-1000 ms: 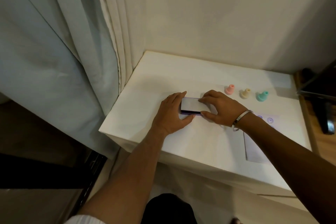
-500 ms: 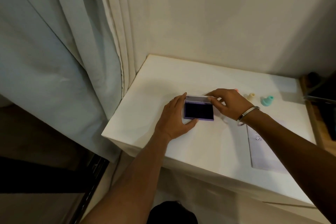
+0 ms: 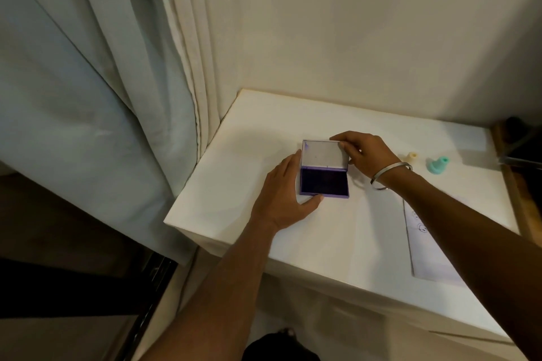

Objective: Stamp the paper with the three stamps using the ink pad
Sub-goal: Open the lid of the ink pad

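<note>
A purple ink pad [image 3: 324,182] lies open on the white table [image 3: 337,237], its dark pad showing and its lid [image 3: 324,154] folded back flat. My left hand [image 3: 286,190] grips the pad's left edge, thumb at its front corner. My right hand [image 3: 365,154] pinches the lid's far right corner. A cream stamp [image 3: 413,156] and a teal stamp [image 3: 438,165] stand to the right. The pink stamp is hidden behind my right hand. The paper [image 3: 429,246] with a few stamped marks lies at the right, partly under my right forearm.
A curtain [image 3: 102,82] hangs along the table's left side and a pale wall [image 3: 366,32] stands behind it. A wooden edge and dark objects [image 3: 519,143] sit past the table's right end. The floor drops away in front.
The ink pad was shut a second ago; my right hand has swung its lid up and back until it lies flat. My left hand kept hold of the base.
</note>
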